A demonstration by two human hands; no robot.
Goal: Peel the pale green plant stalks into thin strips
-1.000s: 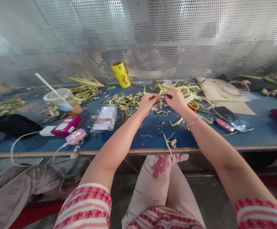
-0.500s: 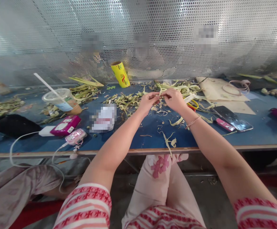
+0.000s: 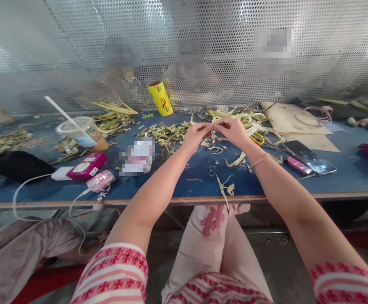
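My left hand (image 3: 196, 137) and my right hand (image 3: 234, 130) meet above the blue table, fingertips nearly touching. Both are closed in a pinch on a thin, pale plant strip (image 3: 213, 134), mostly hidden by the fingers. Left of them lies a heap of small, green-yellow plant scraps (image 3: 168, 134). Longer pale leaf strips (image 3: 250, 115) are piled just behind my right hand. Beside my right wrist shows a yellow loop-shaped handle (image 3: 258, 138), partly covered. Curled strips (image 3: 224, 189) lie near the front edge, one hanging over it.
To the left are a plastic cup (image 3: 79, 133) with a straw, a magenta box (image 3: 87, 166) with a cable, a pink case (image 3: 101, 181) and a black pouch (image 3: 16, 165). A yellow tube (image 3: 160, 99) stands at the back. Phones (image 3: 310, 158) lie right. Another person's leg (image 3: 28, 253) is at left.
My right hand and wrist have shifted slightly to the right, and its fingers have turned a little at the strip. My left hand stays almost in place.
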